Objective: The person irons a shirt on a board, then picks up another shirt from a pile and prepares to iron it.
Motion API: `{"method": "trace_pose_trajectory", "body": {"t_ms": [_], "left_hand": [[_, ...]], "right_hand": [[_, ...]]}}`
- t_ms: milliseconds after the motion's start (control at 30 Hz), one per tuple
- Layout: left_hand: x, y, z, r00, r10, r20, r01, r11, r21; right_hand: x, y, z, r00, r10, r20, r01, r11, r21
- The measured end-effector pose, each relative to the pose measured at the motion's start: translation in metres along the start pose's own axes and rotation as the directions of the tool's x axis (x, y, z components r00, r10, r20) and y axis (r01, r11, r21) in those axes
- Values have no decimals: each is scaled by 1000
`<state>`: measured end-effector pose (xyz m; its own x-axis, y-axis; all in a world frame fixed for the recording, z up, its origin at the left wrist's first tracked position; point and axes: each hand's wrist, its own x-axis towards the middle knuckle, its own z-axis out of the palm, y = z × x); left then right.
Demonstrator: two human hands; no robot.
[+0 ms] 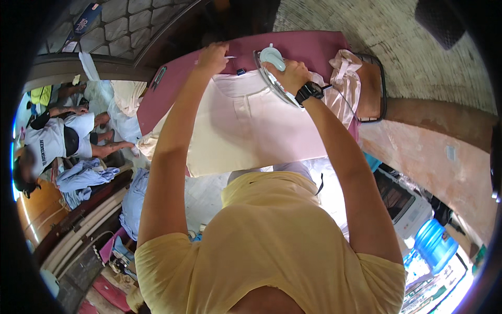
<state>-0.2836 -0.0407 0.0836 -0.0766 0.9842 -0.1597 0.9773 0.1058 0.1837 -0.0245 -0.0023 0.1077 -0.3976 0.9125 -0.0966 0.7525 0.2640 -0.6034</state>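
A cream shirt [225, 128] with a short placket lies spread over a maroon ironing board [314, 44] and hangs down its near side. My right hand [290, 77], with a black watch on the wrist, is wrapped round a pale green and white iron [273, 55]. The iron stands at the shirt's upper right, its plate edge tilted into view. Beyond the shirt's far left corner, my left hand [212, 58] is closed over the board. A small whitish bit sticks out beside its fingers; what they pinch is hidden. A dark blue tag [241, 71] lies between my hands.
Crumpled pinkish satin cloth [345, 73] hangs at the board's right end, by a black metal frame [384, 89]. The iron's cord runs right. Another person [63, 137] sits at the left near piled clothes [86, 178]. A blue water jug [435, 245] stands lower right.
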Motion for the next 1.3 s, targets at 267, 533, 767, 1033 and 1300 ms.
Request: {"method": "trace_pose_trajectory", "body": {"t_ms": [267, 533, 767, 1033, 1300], "left_hand": [[-126, 62, 18, 988, -152, 7, 148, 944, -297], [-83, 40, 45, 848, -223, -480, 118, 964, -239], [-65, -47, 78, 777, -542, -321, 390, 814, -430], [-68, -62, 80, 803, -559, -208, 384, 751, -536], [-68, -61, 86, 761, -556, -334, 292, 753, -589]], "right_hand": [[9, -9, -3, 997, 70, 27, -72, 995, 63], [56, 12, -18, 958, -225, 177, 223, 974, 29], [42, -2, -38, 790, -461, 405, 543, 832, -113], [51, -4, -19, 762, -540, 357, 626, 756, -193], [65, -11, -4, 704, -597, 385, 688, 707, -163]]}}
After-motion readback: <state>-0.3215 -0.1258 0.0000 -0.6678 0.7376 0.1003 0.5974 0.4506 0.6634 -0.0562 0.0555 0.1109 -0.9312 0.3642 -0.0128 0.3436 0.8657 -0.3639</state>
